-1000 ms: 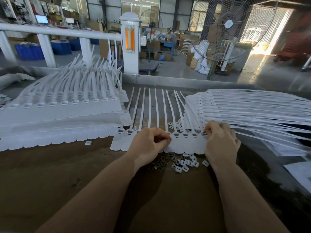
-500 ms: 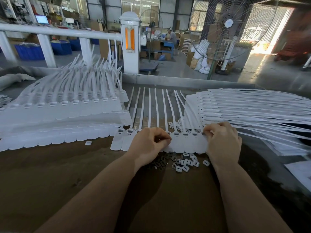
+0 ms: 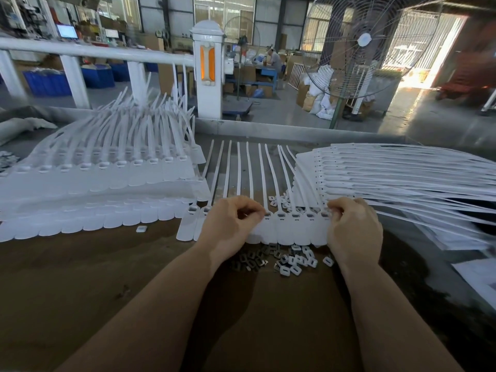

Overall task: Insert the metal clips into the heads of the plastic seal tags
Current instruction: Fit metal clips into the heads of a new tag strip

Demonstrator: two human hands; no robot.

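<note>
A row of white plastic seal tags [image 3: 291,232] lies side by side in front of me, straps pointing away. Their heads [image 3: 295,216] show small rectangular slots. My left hand [image 3: 230,226] rests on the row's left part, thumb and forefinger pinched at one tag head; what they pinch is hidden. My right hand [image 3: 354,232] is curled over the rightmost tag, fingertips pressed on its head. Just below the tags lie a pile of dark metal clips [image 3: 252,260] and several small white plastic pieces [image 3: 298,261].
A big stack of tags [image 3: 107,178] fans out on the left, another stack [image 3: 389,173] on the right. One loose white piece [image 3: 141,229] lies on the brown tabletop [image 3: 134,277]. Behind are a white railing [image 3: 94,51] and a standing fan [image 3: 362,41].
My right hand has shifted slightly along the tag heads and pressed down at the rightmost one. My left hand has hardly moved.
</note>
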